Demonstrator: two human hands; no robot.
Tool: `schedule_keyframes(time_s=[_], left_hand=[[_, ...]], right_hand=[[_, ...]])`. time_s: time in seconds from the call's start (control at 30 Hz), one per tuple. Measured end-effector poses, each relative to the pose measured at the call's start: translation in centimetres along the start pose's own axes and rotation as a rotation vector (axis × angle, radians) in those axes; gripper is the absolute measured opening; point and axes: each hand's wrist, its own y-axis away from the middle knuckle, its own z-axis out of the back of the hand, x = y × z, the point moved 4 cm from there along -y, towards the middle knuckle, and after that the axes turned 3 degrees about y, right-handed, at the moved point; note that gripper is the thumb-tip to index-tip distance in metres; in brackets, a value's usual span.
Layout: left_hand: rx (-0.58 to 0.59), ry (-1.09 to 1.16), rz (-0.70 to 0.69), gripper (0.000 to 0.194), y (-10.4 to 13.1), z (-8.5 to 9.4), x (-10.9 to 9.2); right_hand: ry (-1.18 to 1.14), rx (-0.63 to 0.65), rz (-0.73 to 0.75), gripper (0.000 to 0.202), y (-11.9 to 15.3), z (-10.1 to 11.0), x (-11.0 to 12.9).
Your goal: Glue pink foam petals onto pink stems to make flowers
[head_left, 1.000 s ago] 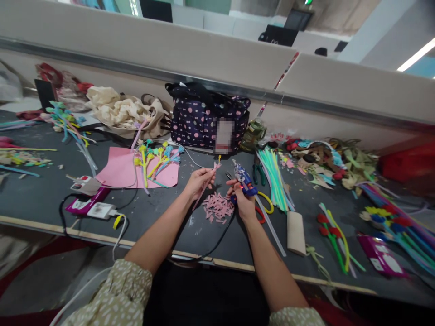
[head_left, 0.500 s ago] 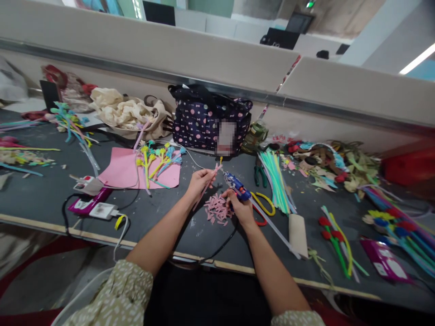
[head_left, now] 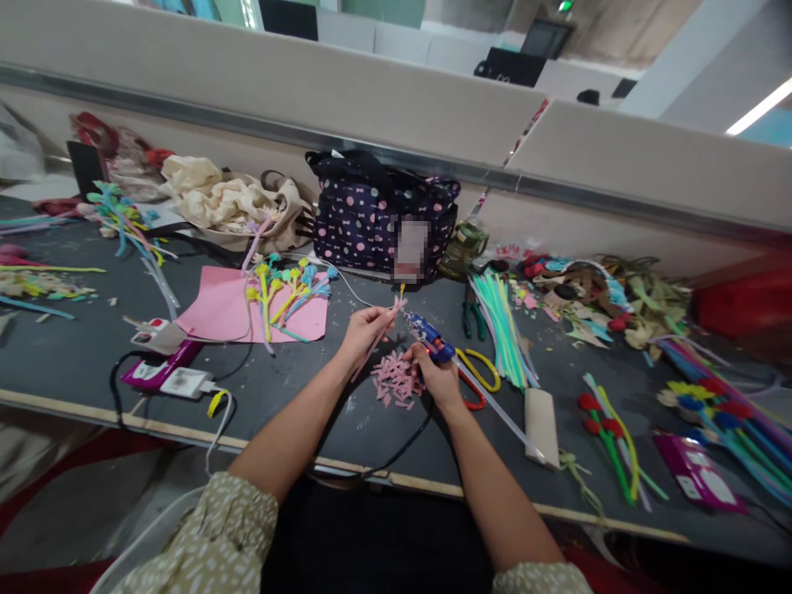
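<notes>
Between the fingers of my left hand [head_left: 366, 337] is a pink pipe cleaner stem [head_left: 369, 356], with small pink pieces [head_left: 400, 304] at its upper end. My right hand [head_left: 438, 375] is wrapped round a blue glue gun [head_left: 428, 337]; its nozzle points up and left, close to the pink pieces. A long clear glue stick [head_left: 501, 414] sticks out from the back of the gun. Under and between my hands lies a pile of short pink strips [head_left: 397, 380]. Scissors [head_left: 483, 369] with yellow and red handles rest just right of the glue gun.
A dark patterned bag [head_left: 352, 219] stands at the back. Left are a pink sheet [head_left: 214, 309] with pipe cleaner flowers [head_left: 267, 293] and a power strip [head_left: 164, 373]. Right lie green-handled pliers [head_left: 474, 318], pipe cleaners [head_left: 504, 330], a beige block [head_left: 541, 425] and red flowers [head_left: 603, 417].
Both hands keep nearly the same place and hold. The view has shifted very slightly. The pink pieces at the stem's tip look turned a little.
</notes>
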Motion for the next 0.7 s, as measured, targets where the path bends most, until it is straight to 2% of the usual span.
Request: schedule_keyframes(time_s=[0.3, 0.7], left_hand=[[0.036, 0.001, -0.022, 0.04, -0.15, 0.0, 0.23], [0.028, 0.007, -0.024, 0.042, -0.21, 0.0, 0.3]], right_hand=[[-0.037, -0.008, -0.012, 0.046, -0.28, 0.1, -0.7], [-0.067, -0.011, -0.039, 0.048, -0.32, 0.0, -0.69]])
